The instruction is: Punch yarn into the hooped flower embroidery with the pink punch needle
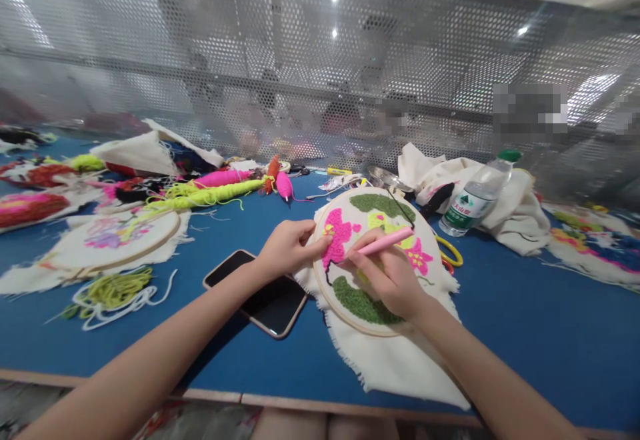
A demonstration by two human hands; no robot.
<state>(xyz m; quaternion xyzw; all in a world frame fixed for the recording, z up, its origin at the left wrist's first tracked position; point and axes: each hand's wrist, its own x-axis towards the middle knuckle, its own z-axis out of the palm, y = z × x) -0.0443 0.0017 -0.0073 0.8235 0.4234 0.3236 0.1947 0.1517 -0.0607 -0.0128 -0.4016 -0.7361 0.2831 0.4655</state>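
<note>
A round wooden embroidery hoop [320, 290] holds cream cloth with pink flowers and green tufted patches. It stands tilted up on the blue table. My left hand [289, 247] grips the hoop's left rim, fingers curled round it. My right hand [393, 279] pinches a pink punch needle [384, 242], held like a pen, its tip at the pink flower near the hoop's left side. A dark thread runs from the needle up over the cloth.
A black phone [260, 293] lies left of the hoop. A second hoop [113, 237] and loose yarn [113, 290] sit at the left. A water bottle [475, 197], cream cloth [520, 213] and yellow scissors [453, 251] lie right. A perforated metal screen stands behind.
</note>
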